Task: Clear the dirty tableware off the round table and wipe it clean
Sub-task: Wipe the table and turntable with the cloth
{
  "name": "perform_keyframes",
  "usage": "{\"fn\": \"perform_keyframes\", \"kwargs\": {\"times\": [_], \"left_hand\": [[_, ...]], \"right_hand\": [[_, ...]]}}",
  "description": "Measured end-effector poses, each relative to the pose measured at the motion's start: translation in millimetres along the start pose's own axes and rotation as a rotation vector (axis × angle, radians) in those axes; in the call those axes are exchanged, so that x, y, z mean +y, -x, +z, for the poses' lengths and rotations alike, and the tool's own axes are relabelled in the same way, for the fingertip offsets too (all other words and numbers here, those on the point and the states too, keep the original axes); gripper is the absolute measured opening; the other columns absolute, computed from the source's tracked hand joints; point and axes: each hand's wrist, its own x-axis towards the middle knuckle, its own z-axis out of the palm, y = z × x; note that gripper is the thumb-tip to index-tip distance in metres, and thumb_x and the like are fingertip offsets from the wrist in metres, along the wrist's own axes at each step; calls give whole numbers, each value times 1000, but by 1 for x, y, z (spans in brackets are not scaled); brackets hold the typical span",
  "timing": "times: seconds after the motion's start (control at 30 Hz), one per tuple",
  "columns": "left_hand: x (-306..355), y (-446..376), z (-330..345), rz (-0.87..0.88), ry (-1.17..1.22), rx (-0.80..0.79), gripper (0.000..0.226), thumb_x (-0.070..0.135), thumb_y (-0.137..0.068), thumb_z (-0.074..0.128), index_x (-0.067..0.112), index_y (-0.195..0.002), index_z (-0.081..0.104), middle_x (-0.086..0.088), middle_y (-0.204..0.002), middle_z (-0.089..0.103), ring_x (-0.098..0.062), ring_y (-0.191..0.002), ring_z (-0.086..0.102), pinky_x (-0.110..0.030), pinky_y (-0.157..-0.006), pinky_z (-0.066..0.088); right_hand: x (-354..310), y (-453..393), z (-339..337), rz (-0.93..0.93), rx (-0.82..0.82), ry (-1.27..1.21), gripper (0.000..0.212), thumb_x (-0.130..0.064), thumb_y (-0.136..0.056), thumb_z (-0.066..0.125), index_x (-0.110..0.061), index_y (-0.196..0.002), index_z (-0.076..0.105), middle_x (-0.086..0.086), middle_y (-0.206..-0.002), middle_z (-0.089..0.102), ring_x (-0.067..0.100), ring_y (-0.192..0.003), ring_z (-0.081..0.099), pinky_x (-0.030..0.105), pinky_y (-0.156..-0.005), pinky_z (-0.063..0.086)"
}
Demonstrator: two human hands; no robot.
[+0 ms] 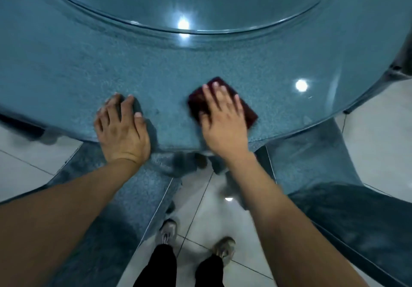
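The round table [66, 64] has a speckled blue-grey top that fills the upper half of the view. A dark red cloth [247, 110] lies flat on it near the front edge. My right hand [223, 117] presses down on the cloth with fingers spread, covering its left part. My left hand [122, 128] rests flat on the bare tabletop to the left of the cloth, fingers apart, holding nothing. No tableware is in view on the table.
A round glass turntable [200, 1] sits on the middle of the table beyond my hands. Blue-grey chairs [323, 153] stand below the table edge at left and right. My feet [223, 249] stand on pale floor tiles between them.
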Motion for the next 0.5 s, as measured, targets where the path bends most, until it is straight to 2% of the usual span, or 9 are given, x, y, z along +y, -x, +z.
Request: {"fn": "perform_keyframes", "kwargs": {"times": [0.07,0.13,0.23,0.33,0.5], "left_hand": [[0,0,1,-7,-6,1,49,35,-97,33,17,-141,47,-15,-151,42,-40,-137,37,-56,-114,25],[0,-1,2,-7,-5,-1,50,36,-97,33,17,-141,48,-14,-151,43,-38,-137,37,-55,-115,25],[0,-1,6,1,-12,7,52,38,-97,31,17,-141,49,-13,-152,43,-37,-139,37,-54,-117,24],[-2,0,8,4,-28,24,52,38,-98,31,17,-142,49,-13,-152,44,-36,-139,37,-53,-117,23],[-1,-4,0,-5,-17,-21,56,39,-97,26,17,-142,50,-12,-153,43,-35,-141,36,-50,-119,20]], "right_hand": [[85,7,-20,251,94,48,68,-45,-93,28,-19,-156,31,11,-162,28,27,-150,24,50,-122,15],[156,16,-44,477,140,47,72,-46,-92,26,-14,-156,30,17,-162,26,33,-150,23,54,-121,15],[168,16,-42,641,180,-10,71,-44,-93,26,-15,-158,24,15,-165,17,30,-152,14,53,-122,8],[104,18,-18,531,213,15,67,-40,-95,30,-16,-158,25,14,-164,21,29,-152,17,52,-123,7],[-74,41,28,74,123,8,68,-37,-93,36,-16,-157,27,11,-164,23,24,-152,18,47,-124,9]]}}
